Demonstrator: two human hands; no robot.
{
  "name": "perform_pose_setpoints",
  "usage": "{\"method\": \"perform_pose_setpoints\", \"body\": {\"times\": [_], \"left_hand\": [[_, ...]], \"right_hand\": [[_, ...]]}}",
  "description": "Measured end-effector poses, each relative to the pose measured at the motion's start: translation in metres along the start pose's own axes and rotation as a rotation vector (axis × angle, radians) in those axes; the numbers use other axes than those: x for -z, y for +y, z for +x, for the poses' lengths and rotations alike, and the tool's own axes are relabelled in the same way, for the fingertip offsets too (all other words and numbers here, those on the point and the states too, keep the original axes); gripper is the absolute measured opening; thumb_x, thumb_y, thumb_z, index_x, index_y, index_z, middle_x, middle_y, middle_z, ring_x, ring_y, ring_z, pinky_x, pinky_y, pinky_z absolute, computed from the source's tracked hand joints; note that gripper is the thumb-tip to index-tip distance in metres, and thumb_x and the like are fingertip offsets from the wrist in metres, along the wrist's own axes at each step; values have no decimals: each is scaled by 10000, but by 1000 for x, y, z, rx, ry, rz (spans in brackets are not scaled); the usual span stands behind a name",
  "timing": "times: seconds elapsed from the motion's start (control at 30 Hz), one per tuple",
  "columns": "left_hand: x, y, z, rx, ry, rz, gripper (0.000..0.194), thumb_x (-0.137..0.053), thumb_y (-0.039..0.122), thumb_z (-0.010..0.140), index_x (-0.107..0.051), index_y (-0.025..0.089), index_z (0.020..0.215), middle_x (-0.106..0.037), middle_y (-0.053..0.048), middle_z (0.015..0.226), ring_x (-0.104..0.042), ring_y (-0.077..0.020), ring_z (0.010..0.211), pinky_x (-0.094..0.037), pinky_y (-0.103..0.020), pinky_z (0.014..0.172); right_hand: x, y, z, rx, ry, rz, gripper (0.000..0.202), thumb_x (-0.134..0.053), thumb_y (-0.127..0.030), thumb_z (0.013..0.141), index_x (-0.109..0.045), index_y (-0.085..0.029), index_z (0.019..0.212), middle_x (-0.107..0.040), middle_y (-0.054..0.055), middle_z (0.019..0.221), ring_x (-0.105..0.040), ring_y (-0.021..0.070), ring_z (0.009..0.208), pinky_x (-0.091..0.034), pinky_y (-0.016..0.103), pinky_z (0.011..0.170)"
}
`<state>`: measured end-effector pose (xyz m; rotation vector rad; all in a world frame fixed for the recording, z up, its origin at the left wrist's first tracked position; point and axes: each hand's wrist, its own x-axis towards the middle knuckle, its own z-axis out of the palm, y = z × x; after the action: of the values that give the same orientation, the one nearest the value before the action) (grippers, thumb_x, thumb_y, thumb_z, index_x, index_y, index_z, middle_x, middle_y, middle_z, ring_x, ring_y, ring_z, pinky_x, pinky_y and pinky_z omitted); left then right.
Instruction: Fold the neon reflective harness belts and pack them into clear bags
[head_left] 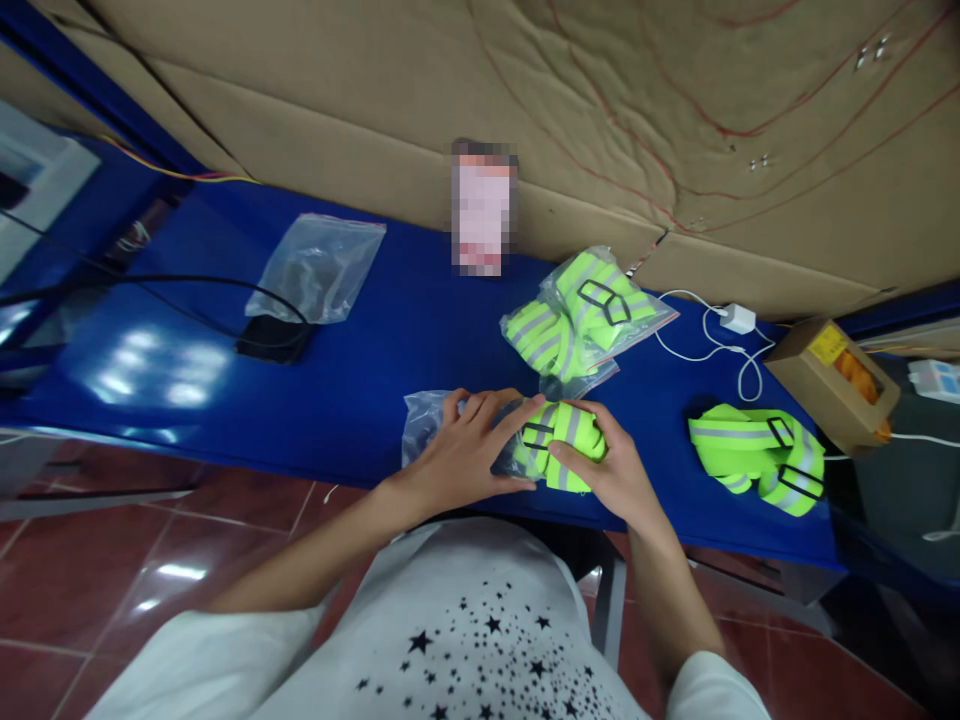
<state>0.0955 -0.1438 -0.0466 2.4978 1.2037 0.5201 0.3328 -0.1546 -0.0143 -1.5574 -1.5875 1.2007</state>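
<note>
A: Centre item? 
B: Folded neon-yellow reflective strap bundle (564, 443), grey stripes, black buckle on its left part. Near front edge of the blue table (360, 390), partly at the mouth of a clear plastic bag (429, 425) lying flat just to its left.

A: Hands? 
B: Left hand (466, 448) laid over the bag, fingers spread and stretched right, tips touching the bundle's left end. Right hand (611, 462) curled around the bundle's right side, thumb and fingers pinching it. Both forearms bare, white sleeves at the bottom of view.

A: Next ring out? 
B: Behind the bundle, two bagged bundles (581, 315) of the same straps, overlapping, sealed in clear bags. To the right, a loose strap bundle (757, 455), unbagged, well apart from the hands.

A: Farther? 
B: Empty-looking clear bag (319, 268) at left rear, resting partly on a black flat object (274, 340) with a black cable. White charger (737, 319) with white cord at right rear. Small cardboard box (832, 385) at the table's right end, something orange inside. Blurred card (484, 208) leaning against the cardboard wall (600, 110) behind the table. Red tile floor (112, 560) below.
</note>
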Motion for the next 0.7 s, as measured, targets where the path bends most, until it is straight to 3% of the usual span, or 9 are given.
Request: {"method": "perform_pose_setpoints", "body": {"times": [0.1, 0.23, 0.37, 0.47, 0.57, 0.7], "left_hand": [[-4, 0, -1, 12, -13, -15, 1040, -549, 801, 847, -58, 343, 1642, -509, -159, 1442, -523, -374, 1246, -257, -597, 1117], [-9, 1, -2, -6, -42, -32, 1078, -536, 815, 839, -10, 333, 1648, -508, -162, 1427, -513, -379, 1251, -274, -595, 1101], [-8, 6, -1, -22, -57, -36, 996, -518, 786, 872, -64, 360, 1650, -468, -164, 1477, -481, -398, 1294, -259, -619, 1118], [6, 8, 1, -58, -98, -82, 1078, -556, 817, 825, -63, 335, 1654, -418, -189, 1539, -434, -431, 1356, -274, -629, 1122], [27, 3, 8, -53, -157, -143, 1065, -610, 738, 858, -56, 302, 1656, -468, -160, 1539, -474, -381, 1357, -333, -548, 1120], [47, -5, 23, 14, -279, -181, 891, -681, 705, 818, -393, 284, 1549, -653, -101, 1370, -614, -332, 1236, -438, -451, 1020]], "right_hand": [[1, 3, 3, 2, -29, -105, 461, -768, -473, 841, -630, -276, 1234, -745, 24, 1065, -709, 223, 901, -562, 329, 763], [-2, 4, 5, 57, -147, -64, 463, -781, -463, 833, -633, -296, 1238, -732, 19, 1155, -699, 235, 1018, -549, 343, 854], [-7, 6, 10, 59, -102, 7, 472, -794, -476, 820, -633, -297, 1225, -713, 29, 1232, -666, 260, 1133, -529, 377, 933], [-6, 7, 11, 67, -44, -4, 490, -799, -467, 814, -617, -290, 1233, -703, 40, 1246, -660, 262, 1119, -528, 400, 944], [-1, 6, 9, 118, -116, -6, 497, -817, -458, 799, -623, -287, 1224, -712, 38, 1205, -678, 251, 1070, -548, 390, 911], [-1, 2, 6, 249, -233, 21, 412, -783, -420, 848, -646, -299, 1218, -726, 23, 1162, -697, 231, 1037, -562, 364, 887]]}}
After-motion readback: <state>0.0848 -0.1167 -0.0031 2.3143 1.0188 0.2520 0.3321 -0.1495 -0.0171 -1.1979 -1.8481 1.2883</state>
